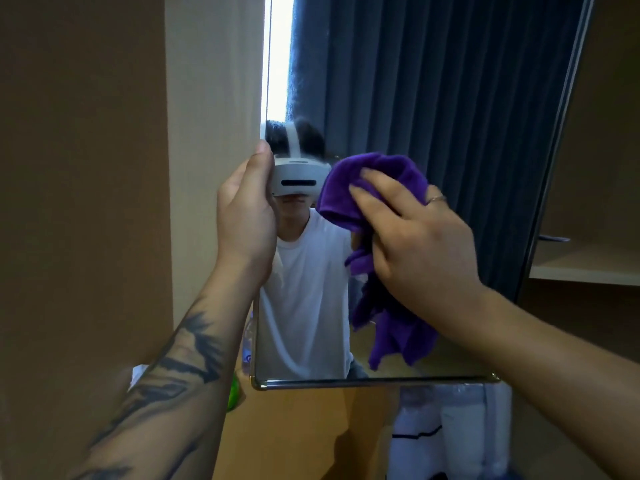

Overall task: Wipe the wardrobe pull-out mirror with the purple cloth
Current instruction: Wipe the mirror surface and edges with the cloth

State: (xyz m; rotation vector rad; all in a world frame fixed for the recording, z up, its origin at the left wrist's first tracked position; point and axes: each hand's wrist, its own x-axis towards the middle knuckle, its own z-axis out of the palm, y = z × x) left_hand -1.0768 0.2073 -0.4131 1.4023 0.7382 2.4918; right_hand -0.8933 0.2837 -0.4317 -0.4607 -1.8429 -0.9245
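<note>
Your right hand hides the purple cloth's middle; the mirror's top (and both elbows) is cut off.

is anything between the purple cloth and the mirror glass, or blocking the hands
Nothing visible does. The right hand presses the purple cloth against the mirror, and the left hand grips the mirror's left edge, clear of the cloth.

Left forearm: bare, dark tattoo markings.
Right hand: thin ring on one finger.
Reflection at 12 o'clock: white T-shirt, white headset.
</note>
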